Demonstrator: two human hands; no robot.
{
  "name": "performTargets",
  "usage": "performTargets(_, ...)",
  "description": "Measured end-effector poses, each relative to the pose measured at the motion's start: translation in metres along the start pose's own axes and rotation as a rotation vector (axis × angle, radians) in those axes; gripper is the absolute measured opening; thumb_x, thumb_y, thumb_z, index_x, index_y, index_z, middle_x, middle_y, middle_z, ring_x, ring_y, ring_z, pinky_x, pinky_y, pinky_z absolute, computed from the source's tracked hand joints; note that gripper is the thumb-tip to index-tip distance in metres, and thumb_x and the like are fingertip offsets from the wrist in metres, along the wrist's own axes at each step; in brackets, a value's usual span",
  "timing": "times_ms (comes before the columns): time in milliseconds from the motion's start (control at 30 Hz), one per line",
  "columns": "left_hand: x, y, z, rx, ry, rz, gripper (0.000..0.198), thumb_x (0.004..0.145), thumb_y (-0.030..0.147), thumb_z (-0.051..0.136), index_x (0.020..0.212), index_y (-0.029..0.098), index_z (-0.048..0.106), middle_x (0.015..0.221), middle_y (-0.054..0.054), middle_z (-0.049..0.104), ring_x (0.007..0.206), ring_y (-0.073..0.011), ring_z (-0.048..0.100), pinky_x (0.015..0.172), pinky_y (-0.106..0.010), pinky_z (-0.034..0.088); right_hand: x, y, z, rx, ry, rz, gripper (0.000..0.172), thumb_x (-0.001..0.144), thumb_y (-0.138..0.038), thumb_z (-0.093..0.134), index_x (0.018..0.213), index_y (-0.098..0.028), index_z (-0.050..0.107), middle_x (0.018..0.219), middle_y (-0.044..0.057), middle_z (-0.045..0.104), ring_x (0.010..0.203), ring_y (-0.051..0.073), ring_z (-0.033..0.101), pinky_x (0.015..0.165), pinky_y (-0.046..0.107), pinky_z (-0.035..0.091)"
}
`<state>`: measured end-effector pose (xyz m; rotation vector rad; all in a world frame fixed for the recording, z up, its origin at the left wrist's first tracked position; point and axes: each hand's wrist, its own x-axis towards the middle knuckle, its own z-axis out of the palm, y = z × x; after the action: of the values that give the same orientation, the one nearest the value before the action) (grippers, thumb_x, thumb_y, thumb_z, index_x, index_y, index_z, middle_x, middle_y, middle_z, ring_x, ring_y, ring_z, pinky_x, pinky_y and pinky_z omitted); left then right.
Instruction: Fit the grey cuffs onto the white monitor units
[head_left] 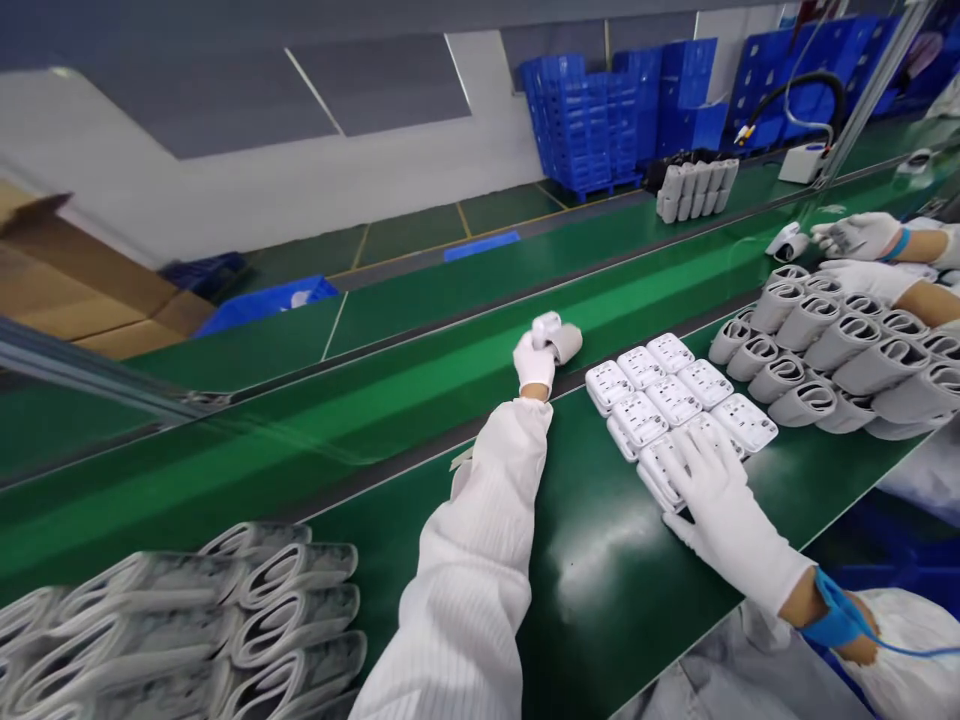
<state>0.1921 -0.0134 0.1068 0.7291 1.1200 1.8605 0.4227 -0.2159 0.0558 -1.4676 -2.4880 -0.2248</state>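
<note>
My left hand (534, 362), in a white glove, reaches out over the conveyor belt. Its fingers are closed on a wrist blood pressure monitor, a small white unit with a rolled grey cuff (568, 344). My right hand (709, 495), also gloved and wearing a blue wrist strap (834, 612), lies with fingers spread on the near part of a block of white monitor units (677, 400). These flat units sit in rows, some stacked, on the green bench (592, 560). The palm hides some of them.
Rolled grey cuffs (844, 345) stand piled at right, with more folded cuffs (165, 620) at lower left. Another person's gloved hands (862, 238) work at far right beside a cuffed monitor (787, 242). The green belt (420, 370) runs across; blue crates (577, 120) stand behind.
</note>
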Motion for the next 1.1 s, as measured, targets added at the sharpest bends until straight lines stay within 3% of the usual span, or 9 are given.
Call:
performTargets(167, 0.003, 0.001, -0.015, 0.29, 0.004, -0.033, 0.032, 0.102, 0.034, 0.065, 0.124, 0.011, 0.066, 0.125, -0.011, 0.068, 0.108, -0.0225, 0.068, 0.095, -0.046, 0.059, 0.002, -0.005, 0.009, 0.077, 0.043, -0.088, 0.065, 0.078, -0.018, 0.075, 0.142, -0.014, 0.062, 0.143, 0.023, 0.062, 0.135, 0.042, 0.056, 0.119, 0.064, 0.035)
performTargets(267, -0.021, 0.017, -0.037, 0.398, 0.025, 0.031, 0.03, 0.097, 0.021, 0.069, 0.125, 0.01, 0.067, 0.137, -0.013, 0.066, 0.128, -0.0268, 0.062, 0.113, -0.051, 0.049, 0.001, -0.007, 0.012, 0.114, 0.094, -0.163, 0.071, 0.074, -0.005, 0.068, 0.143, -0.015, 0.06, 0.142, 0.02, 0.063, 0.128, 0.036, 0.061, 0.116, 0.054, 0.042)
performTargets(367, -0.09, 0.031, -0.073, 0.455, 0.0, 0.075, 0.033, 0.091, 0.007, 0.068, 0.122, 0.015, 0.073, 0.136, -0.011, 0.071, 0.133, -0.0252, 0.062, 0.124, -0.046, 0.041, -0.001, -0.002, 0.012, 0.127, 0.124, -0.146, 0.067, 0.074, 0.0, 0.066, 0.138, -0.018, 0.063, 0.14, 0.015, 0.066, 0.118, 0.034, 0.065, 0.106, 0.049, 0.049)
performTargets(433, -0.156, 0.034, -0.096, 0.481, -0.117, 0.053, 0.034, 0.095, 0.018, 0.066, 0.128, 0.022, 0.073, 0.14, -0.008, 0.07, 0.135, -0.0273, 0.061, 0.124, -0.048, 0.04, 0.003, 0.006, 0.011, 0.131, 0.14, -0.156, 0.059, 0.08, 0.001, 0.064, 0.134, -0.022, 0.064, 0.132, 0.009, 0.071, 0.111, 0.032, 0.067, 0.1, 0.048, 0.051)
performTargets(600, -0.28, 0.026, -0.117, 0.049, -0.055, -0.396, 0.061, 0.1, 0.054, 0.062, 0.152, 0.025, 0.05, 0.159, -0.016, 0.052, 0.141, -0.034, 0.057, 0.118, -0.053, 0.048, 0.021, -0.01, 0.013, 0.277, 0.342, -0.286, 0.046, 0.094, -0.001, 0.054, 0.137, -0.019, 0.06, 0.13, 0.012, 0.073, 0.111, 0.031, 0.069, 0.096, 0.047, 0.054)
performTargets(700, -0.289, 0.024, -0.116, -0.302, 0.069, -0.404, 0.075, 0.1, 0.061, 0.06, 0.16, 0.028, 0.029, 0.158, -0.017, 0.051, 0.14, -0.0311, 0.058, 0.114, -0.048, 0.05, 0.02, -0.057, 0.012, 0.46, 0.225, -0.468, 0.054, 0.092, 0.0, 0.045, 0.139, -0.022, 0.06, 0.138, 0.01, 0.07, 0.119, 0.03, 0.067, 0.1, 0.047, 0.056)
performTargets(867, -0.261, 0.041, -0.153, -0.22, 0.405, -0.282, 0.063, 0.094, 0.043, 0.073, 0.146, 0.03, 0.04, 0.12, -0.006, 0.067, 0.1, -0.0188, 0.071, 0.082, -0.03, 0.058, 0.044, -0.121, 0.011, 0.755, -0.13, -0.607, 0.063, 0.093, -0.011, 0.049, 0.154, -0.021, 0.049, 0.148, 0.011, 0.062, 0.138, 0.028, 0.058, 0.114, 0.047, 0.053)
performTargets(1033, -0.266, 0.074, -0.21, -0.214, 0.312, -0.349, 0.074, 0.083, 0.036, 0.081, 0.147, 0.028, 0.044, 0.148, -0.015, 0.056, 0.093, -0.019, 0.071, 0.072, -0.029, 0.057, 0.12, -0.163, 0.027, 0.937, -0.212, -0.274, 0.09, 0.078, -0.024, 0.075, 0.162, -0.023, 0.041, 0.175, 0.013, 0.023, 0.161, 0.042, 0.02, 0.129, 0.062, 0.027)
performTargets(1100, -0.275, 0.082, -0.221, -0.205, 0.265, -0.35, 0.08, 0.078, 0.031, 0.085, 0.149, 0.029, 0.046, 0.159, -0.015, 0.046, 0.094, -0.0184, 0.07, 0.072, -0.028, 0.056, 0.14, -0.178, 0.036, 1.101, -0.316, -0.116, 0.097, 0.07, -0.024, 0.081, 0.159, -0.021, 0.045, 0.174, 0.016, 0.023, 0.159, 0.048, 0.02, 0.128, 0.067, 0.02)
